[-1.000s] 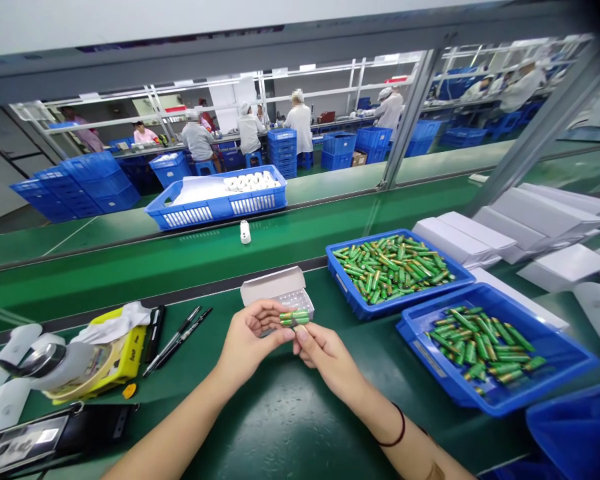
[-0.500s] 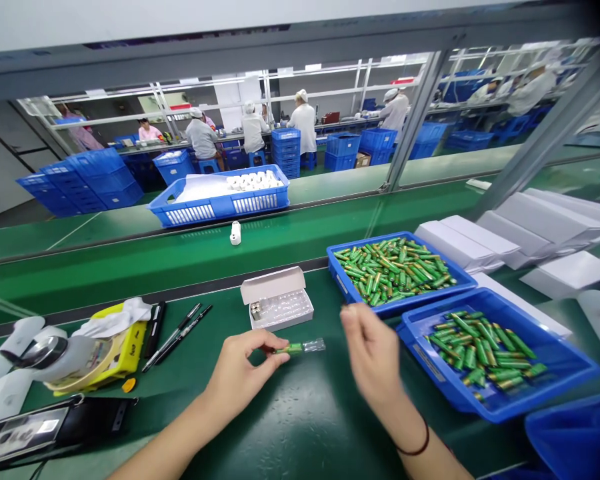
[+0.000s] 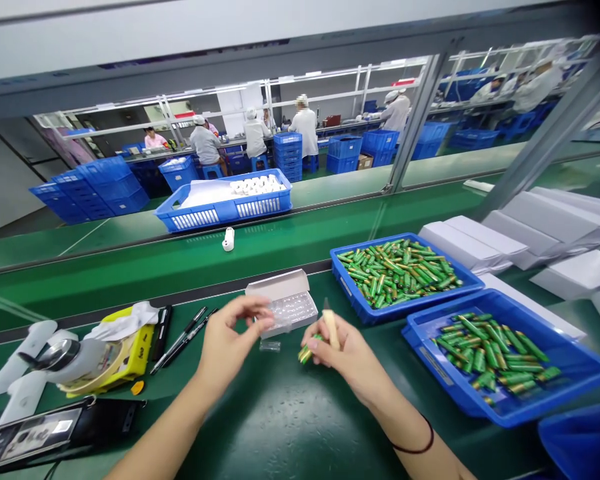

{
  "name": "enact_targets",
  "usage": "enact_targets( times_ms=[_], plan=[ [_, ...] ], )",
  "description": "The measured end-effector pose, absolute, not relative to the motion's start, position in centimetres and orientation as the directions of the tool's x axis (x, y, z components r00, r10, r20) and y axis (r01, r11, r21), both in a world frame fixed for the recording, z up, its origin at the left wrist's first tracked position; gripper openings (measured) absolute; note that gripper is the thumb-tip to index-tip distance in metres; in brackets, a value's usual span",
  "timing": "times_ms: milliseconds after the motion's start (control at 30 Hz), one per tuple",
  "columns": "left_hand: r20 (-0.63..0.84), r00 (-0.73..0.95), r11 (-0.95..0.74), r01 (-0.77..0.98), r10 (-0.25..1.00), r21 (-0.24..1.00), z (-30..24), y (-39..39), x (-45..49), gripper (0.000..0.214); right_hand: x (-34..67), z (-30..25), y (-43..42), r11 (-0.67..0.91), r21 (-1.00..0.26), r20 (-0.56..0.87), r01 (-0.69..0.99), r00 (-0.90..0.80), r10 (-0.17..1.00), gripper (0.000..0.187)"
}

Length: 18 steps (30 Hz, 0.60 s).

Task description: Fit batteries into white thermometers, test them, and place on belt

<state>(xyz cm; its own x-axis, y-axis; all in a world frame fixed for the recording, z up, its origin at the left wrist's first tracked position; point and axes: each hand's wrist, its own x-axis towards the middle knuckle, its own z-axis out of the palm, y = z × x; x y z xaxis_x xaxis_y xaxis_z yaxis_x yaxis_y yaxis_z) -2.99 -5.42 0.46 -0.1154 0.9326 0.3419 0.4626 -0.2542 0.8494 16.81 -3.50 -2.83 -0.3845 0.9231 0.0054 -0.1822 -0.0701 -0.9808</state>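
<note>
My right hand (image 3: 347, 350) is closed around a green cylinder with gold-coloured ends (image 3: 306, 353), perhaps more than one. The same hand also holds a cream-handled tool (image 3: 331, 328) whose dark pointed tip sticks up; it looks like a small knife. My left hand (image 3: 235, 337), slightly blurred, hovers at the left front of a small white box (image 3: 297, 308), thumb and fingers apart. Inside the open-lidded box are rows of small clear pieces. On the green table just below the left fingertips lies a short clear tube (image 3: 270, 346).
Two blue trays of green cylinders, a rear tray (image 3: 353, 288) and a front tray (image 3: 430, 370), stand right. Pens (image 3: 183, 340), a yellow container (image 3: 137, 357) and a black case (image 3: 105, 427) lie left. Beyond the belt (image 3: 130, 267) sits a blue basket (image 3: 205, 217); people work behind.
The green cylinder has left my left hand; my right hand has come inward and now shows a green cylinder and the cream-handled tool. The clear tube lies on the table.
</note>
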Motion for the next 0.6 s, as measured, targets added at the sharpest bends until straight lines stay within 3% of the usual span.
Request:
enact_targets(
  times_ms=[67, 100, 167, 233, 333, 433, 533, 600],
  plan=[
    [0.399, -0.151, -0.228, 0.619, 0.905, 0.751, -0.2, -4.4, -4.1, 0.020, 18.5, -2.6, -2.7, 0.230, -0.970, 0.222, 0.080, -0.095, 0.970, 0.030],
    [0.421, -0.104, -0.234, 0.700, 0.901, 0.674, -0.8, -3.9, -4.6, 0.017, 19.8, -2.5, -2.2, 0.334, -0.903, 0.360, 0.269, 0.052, 0.932, 0.027],
    [0.433, 0.022, -0.277, 0.798, 0.901, 0.535, -2.1, -3.2, -5.1, 0.008, 22.9, -2.7, -1.0, 0.343, -0.716, 0.599, 0.608, 0.282, 0.750, 0.025],
    [0.429, 0.116, -0.332, 0.817, 0.896, 0.472, -3.4, -2.8, -5.2, 0.005, 25.9, -3.1, 0.1, 0.203, -0.587, 0.689, 0.784, 0.352, 0.634, 0.022],
    [0.407, 0.206, -0.393, 0.800, 0.890, 0.455, -4.3, -2.7, -5.0, 0.011, 27.9, -3.6, 0.8, 0.127, -0.442, 0.762, 0.888, 0.297, 0.576, 0.020],
    [0.460, 0.232, -0.431, 0.812, 0.857, 0.394, -4.1, -3.3, -4.9, 0.021, 26.4, -3.6, 0.4, 0.324, -0.443, 0.789, 0.836, 0.192, 0.583, 0.019],
    [0.594, 0.340, -0.529, 0.830, 0.729, 0.175, -4.1, -4.8, -5.0, 0.019, 23.0, -3.4, -0.6, 0.598, -0.488, 0.669, 0.636, -0.168, 0.724, 0.017],
    [0.571, 0.493, -0.603, 0.798, 0.656, 0.003, -4.7, -5.8, -4.9, 0.016, 21.0, -3.7, -1.2, 0.678, -0.472, 0.512, 0.563, -0.451, 0.731, 0.016]
  ],
)
